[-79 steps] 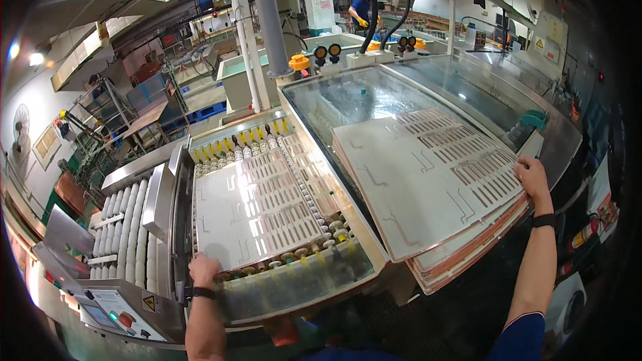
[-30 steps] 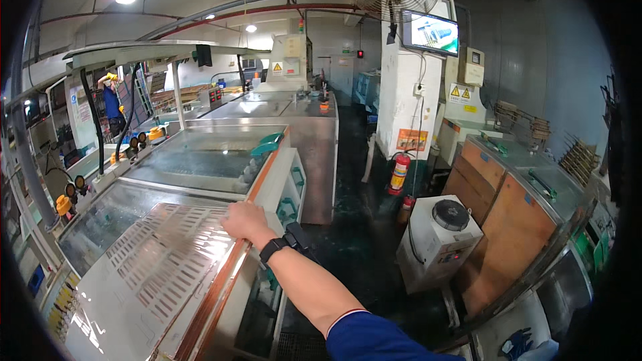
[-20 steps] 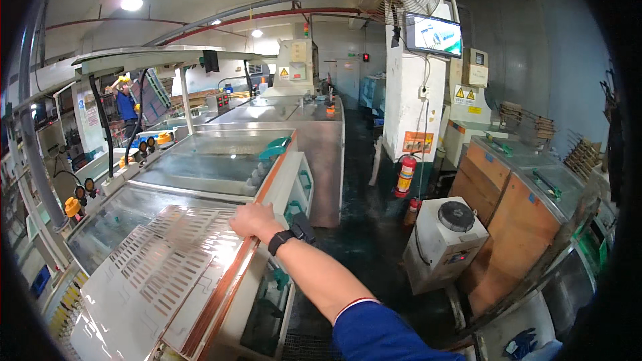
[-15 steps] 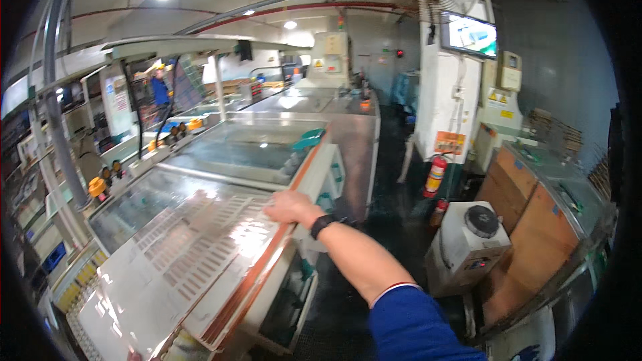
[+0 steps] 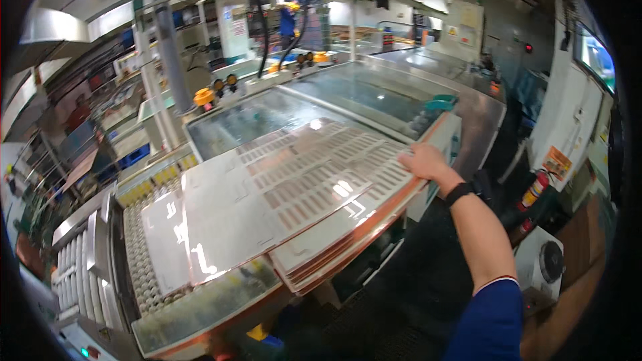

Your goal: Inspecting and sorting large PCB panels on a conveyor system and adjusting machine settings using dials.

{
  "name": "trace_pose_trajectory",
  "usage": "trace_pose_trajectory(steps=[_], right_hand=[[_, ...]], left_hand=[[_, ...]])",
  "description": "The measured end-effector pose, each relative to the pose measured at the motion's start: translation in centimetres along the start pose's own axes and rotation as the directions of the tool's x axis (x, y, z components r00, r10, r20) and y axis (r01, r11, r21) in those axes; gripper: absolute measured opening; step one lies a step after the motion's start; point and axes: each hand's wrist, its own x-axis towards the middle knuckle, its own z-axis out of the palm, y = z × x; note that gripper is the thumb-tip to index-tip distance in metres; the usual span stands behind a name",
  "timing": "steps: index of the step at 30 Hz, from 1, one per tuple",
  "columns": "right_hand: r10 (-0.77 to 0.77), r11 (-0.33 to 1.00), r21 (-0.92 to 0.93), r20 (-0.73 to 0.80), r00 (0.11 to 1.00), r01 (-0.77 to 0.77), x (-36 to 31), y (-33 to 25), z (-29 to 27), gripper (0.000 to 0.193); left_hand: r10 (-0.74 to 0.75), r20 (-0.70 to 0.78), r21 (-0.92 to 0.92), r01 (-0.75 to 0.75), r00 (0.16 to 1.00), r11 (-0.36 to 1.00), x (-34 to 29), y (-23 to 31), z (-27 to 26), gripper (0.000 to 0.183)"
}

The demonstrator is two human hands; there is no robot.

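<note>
Stack (image 5: 321,249): top sheet (image 5: 231,217) juts left, more left beneath
Rollers (image 5: 138,261): left of stack, lone sheet (image 5: 162,237) laid
Right hand (image 5: 428,162): stack's right edge, grip unclear
Left hand: unseen, can't tell

Right arm of the worker, reaching forward and slanting inward from the right side of the body. The right hand (image 5: 426,162) is turned palm down, its back uppermost; the fingers (image 5: 407,159) are bent, held close together and closed in a grip, the thumb hard to make out. The wrist (image 5: 447,181), circled by a dark band (image 5: 459,193), lies nearly in line with the bare forearm (image 5: 483,241). A blue sleeve (image 5: 489,317) covers the upper arm.
</note>
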Motion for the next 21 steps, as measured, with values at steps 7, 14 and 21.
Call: trace_pose_trajectory(steps=[7,14,21], right_hand=[[0.008,0.997,0.08,0.031,0.999,-0.01,-1.8,-2.2,-1.0,0.058],[-0.027,0.977,0.177,-0.455,0.89,0.121,-2.3,0.9,0.9,0.039],[-0.02,0.827,0.465,-0.539,0.842,0.317,-14.8,0.4,3.0,0.025]], left_hand=[[0.012,-0.306,-0.106,-0.046,0.952,0.993,7.1,0.2,-0.2,0.022],[0.043,-0.361,-0.141,-0.1,0.931,0.985,10.8,0.1,0.1,0.022],[0.001,-0.376,-0.134,-0.055,0.927,0.989,8.9,-1.9,-0.3,0.022]])
